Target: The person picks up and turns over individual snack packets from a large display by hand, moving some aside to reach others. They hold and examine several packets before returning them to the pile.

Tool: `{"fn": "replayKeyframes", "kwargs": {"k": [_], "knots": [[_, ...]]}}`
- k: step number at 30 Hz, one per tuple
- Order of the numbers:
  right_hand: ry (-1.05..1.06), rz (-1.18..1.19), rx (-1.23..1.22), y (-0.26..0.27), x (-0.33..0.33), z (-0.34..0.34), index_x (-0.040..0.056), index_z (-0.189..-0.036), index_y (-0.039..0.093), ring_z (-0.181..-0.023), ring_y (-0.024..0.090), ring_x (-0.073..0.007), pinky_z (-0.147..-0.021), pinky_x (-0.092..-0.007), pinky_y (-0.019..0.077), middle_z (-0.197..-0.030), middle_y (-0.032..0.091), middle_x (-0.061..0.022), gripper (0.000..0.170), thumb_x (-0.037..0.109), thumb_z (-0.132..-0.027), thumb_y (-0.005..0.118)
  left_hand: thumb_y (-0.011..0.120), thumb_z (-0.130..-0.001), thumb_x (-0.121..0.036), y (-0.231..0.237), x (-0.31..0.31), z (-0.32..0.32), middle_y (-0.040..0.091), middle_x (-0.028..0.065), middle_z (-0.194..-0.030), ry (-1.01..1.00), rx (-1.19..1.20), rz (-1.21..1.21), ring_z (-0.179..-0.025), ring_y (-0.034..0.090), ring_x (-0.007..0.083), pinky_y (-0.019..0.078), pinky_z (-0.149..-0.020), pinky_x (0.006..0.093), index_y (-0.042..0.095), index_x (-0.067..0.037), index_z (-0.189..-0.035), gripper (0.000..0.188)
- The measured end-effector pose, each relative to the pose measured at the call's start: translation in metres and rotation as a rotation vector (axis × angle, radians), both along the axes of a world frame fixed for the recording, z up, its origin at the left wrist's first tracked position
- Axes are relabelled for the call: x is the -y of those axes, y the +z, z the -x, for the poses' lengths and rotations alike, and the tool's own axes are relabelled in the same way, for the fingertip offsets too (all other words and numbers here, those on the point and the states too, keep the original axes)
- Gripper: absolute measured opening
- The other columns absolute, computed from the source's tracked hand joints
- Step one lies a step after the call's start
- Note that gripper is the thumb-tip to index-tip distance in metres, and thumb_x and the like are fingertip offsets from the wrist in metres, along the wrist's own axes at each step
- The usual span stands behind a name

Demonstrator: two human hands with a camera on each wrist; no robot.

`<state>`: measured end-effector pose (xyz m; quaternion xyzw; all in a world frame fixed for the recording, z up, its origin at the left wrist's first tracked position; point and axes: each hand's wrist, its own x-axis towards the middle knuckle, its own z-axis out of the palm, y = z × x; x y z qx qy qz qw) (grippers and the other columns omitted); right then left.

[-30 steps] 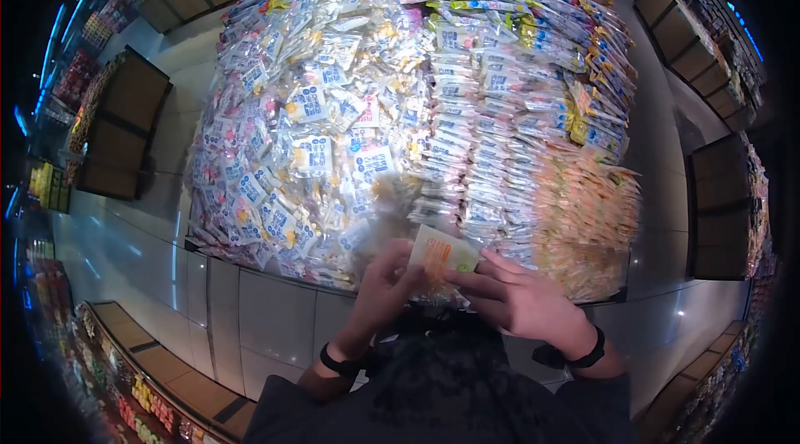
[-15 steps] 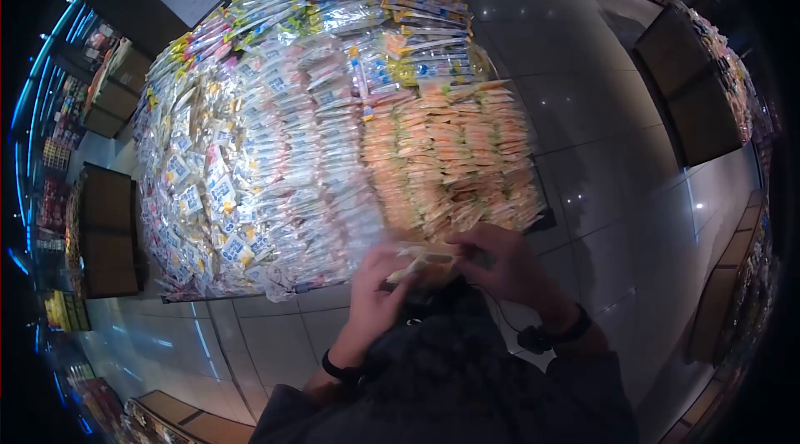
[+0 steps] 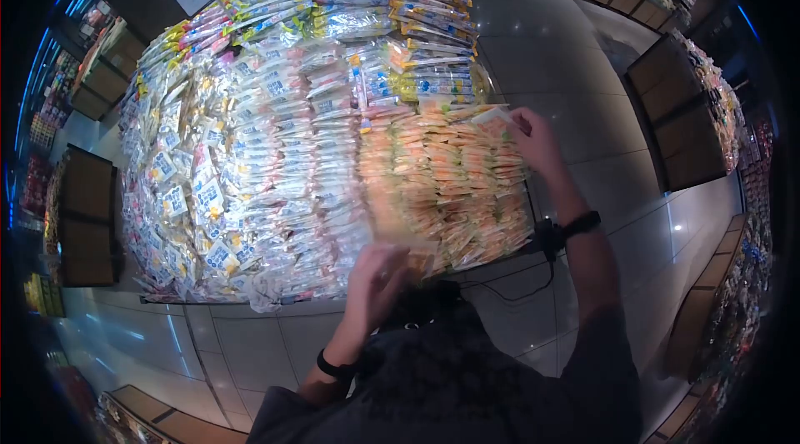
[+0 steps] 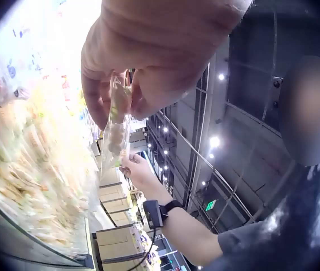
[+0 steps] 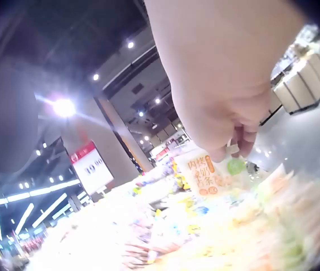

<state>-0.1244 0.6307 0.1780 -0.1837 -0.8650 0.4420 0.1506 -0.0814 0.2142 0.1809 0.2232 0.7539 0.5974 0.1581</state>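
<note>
— Shop floor (image 3: 558,61) round the orange pile (image 3: 446,186). Head cam?
— R hand (image 3: 536,142) nr far R corner, pack (image 3: 490,117) juts left of its fingertips. L hand (image 3: 375,276)'s nr front edge.
— L wrist?
— Fingers pinching clear pack (image 4: 116,121), long axis ~upright.
— R wrist?
— Fingertips pinched shut on pack's upper edge, rest hangs down-left fwiw.

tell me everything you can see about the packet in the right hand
The packet is flat and roughly rectangular, pale, with orange writing and a round light-green patch towards one corner. It looks like thin, smooth plastic film. The right hand pinches it by an edge near that patch, and it slants over the far right corner of the rows of orange packets. Whether it touches them, or is sealed, I can't tell.
</note>
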Motion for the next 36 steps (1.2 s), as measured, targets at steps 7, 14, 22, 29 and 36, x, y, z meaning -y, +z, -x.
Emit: {"fn": "replayKeyframes", "kwargs": {"k": [7,14,22,29,36], "knots": [[0.213,-0.624,0.290,-0.028,0.005,0.105,0.0004,-0.100,0.064,-0.090,0.064,-0.0392,-0.080,-0.0441,0.0521,-0.092,0.067,-0.0187,0.010,0.003,-0.090,0.064,0.068,-0.095,0.000,0.003,0.025,0.038,0.052,0.0066,-0.120,0.049,0.254,-0.007,-0.112,0.060,0.0167,0.0593,-0.080,0.0261,0.070,-0.003,-0.121,0.026],[0.350,-0.548,0.321,-0.066,0.000,0.119,-0.0002,-0.087,0.056,-0.087,0.061,-0.0411,-0.075,-0.0473,0.0485,-0.087,0.061,-0.0203,0.008,0.000,-0.085,0.063,0.067,-0.095,0.001,-0.011,0.032,0.072,0.051,0.0069,-0.120,0.059,0.278,-0.004,-0.111,0.060,0.0161,0.0585,-0.081,0.0256,0.071,-0.003,-0.121,0.027],[0.325,-0.537,0.223,-0.094,-0.006,0.120,0.0003,-0.084,0.050,-0.080,0.059,-0.0408,-0.071,-0.0477,0.0453,-0.081,0.056,-0.0193,0.008,0.000,-0.087,0.057,0.067,-0.096,0.000,-0.012,0.004,0.079,0.051,0.0069,-0.121,0.018,0.298,-0.011,-0.111,0.060,0.0151,0.0580,-0.083,0.0261,0.071,-0.002,-0.121,0.025],[0.227,-0.419,0.354,-0.042,-0.025,0.102,0.0043,-0.106,0.070,-0.088,0.066,-0.0368,-0.079,-0.0463,0.0523,-0.100,0.070,-0.0166,0.018,0.010,-0.090,0.065,0.066,-0.096,0.001,-0.008,-0.049,0.055,0.053,0.0075,-0.120,0.065,0.260,0.065,-0.111,0.060,0.0157,0.0564,-0.083,0.0249,0.071,-0.002,-0.120,0.024],[0.480,-0.580,0.134,-0.119,-0.160,0.127,0.0044,-0.121,0.070,-0.102,0.069,-0.0358,-0.093,-0.0449,0.0530,-0.108,0.072,-0.0202,0.031,0.014,-0.091,0.064,0.066,-0.097,0.001,0.013,-0.127,0.034,0.056,0.0047,-0.116,0.101,0.267,0.138,-0.103,0.056,0.0117,0.0462,-0.075,0.0204,0.072,-0.004,-0.119,0.024]]}}
